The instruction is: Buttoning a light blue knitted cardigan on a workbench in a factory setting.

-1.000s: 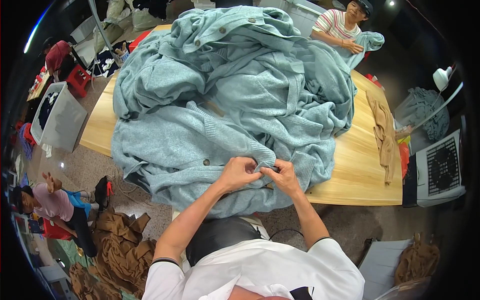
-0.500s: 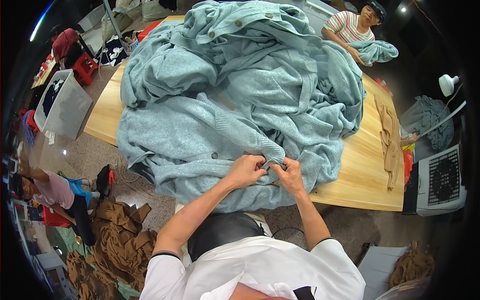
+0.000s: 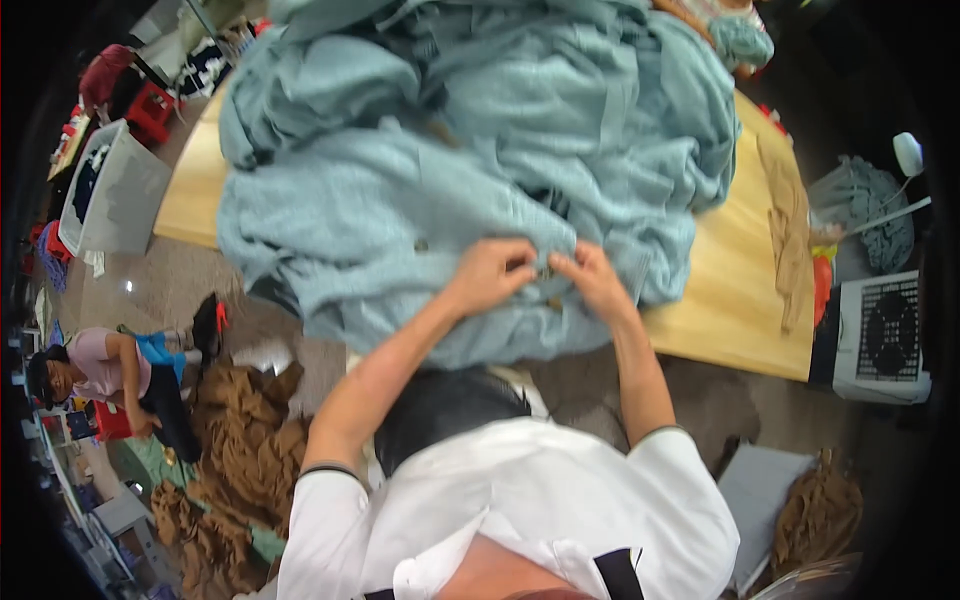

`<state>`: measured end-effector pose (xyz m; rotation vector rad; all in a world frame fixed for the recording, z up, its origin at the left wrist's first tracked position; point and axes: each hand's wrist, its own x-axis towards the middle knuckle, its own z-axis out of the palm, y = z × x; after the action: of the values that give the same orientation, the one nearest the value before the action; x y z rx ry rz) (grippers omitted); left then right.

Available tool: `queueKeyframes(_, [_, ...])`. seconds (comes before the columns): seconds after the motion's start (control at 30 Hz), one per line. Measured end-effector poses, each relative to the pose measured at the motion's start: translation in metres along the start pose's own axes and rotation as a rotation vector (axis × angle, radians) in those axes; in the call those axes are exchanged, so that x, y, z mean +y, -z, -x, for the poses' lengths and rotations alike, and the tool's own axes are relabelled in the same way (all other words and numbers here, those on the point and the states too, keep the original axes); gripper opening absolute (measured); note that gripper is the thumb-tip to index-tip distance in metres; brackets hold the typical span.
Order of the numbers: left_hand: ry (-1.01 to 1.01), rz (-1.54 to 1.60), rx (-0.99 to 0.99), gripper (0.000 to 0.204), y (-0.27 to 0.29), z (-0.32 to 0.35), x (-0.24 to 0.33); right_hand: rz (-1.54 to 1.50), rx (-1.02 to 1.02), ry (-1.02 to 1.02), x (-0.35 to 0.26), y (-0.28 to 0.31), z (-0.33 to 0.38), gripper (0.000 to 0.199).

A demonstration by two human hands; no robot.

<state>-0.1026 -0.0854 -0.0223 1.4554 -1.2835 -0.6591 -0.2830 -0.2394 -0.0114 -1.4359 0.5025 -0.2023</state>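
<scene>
Light blue-green knitted cardigans (image 3: 340,215) lie heaped over the wooden table in front of me. At the near side of the heap, my left hand (image 3: 490,277) is closed in a pinch on the edge of one cardigan. Just to its right, my right hand (image 3: 592,280) pinches the same cardigan close to its ribbed band (image 3: 535,215). A small dark button shows between my fingertips, and another button (image 3: 421,245) sits on the knit left of my hands. The picture is blurred, so the exact grip of the fingertips is hard to make out.
Bare wood of the table (image 3: 735,300) shows at the right, with a tan knitted piece (image 3: 787,235) on it. Brown garments (image 3: 245,430) are piled on the floor at left, near a seated person (image 3: 120,375). A grey bin (image 3: 120,195) stands far left. Another person's arm (image 3: 690,18) shows at the far right.
The whole view has shifted, so the heap sits higher in the picture. Both hands keep their pinch on the cardigan edge, slightly further apart. The seated person at left has lowered a raised arm.
</scene>
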Motion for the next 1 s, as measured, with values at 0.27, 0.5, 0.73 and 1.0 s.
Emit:
queueKeyframes(0.27, [-0.228,-0.426,-0.015,0.033,0.017,0.011,0.021,-0.113,0.228,0.182,-0.008,0.011,-0.002,0.026])
queueKeyframes(0.5, [-0.091,-0.534,0.13,0.014,0.041,0.055,0.007,0.825,0.622,0.431,-0.018,-0.028,0.008,0.035])
queueKeyframes(0.73, [-0.192,-0.54,0.121,0.013,0.037,0.05,0.005,1.08,0.162,0.814,-0.04,-0.073,-0.009,0.033])
queueKeyframes(1.0, [-0.138,-0.518,0.073,0.012,0.035,0.043,-0.002,1.133,0.147,0.538,-0.012,-0.082,-0.06,0.025])
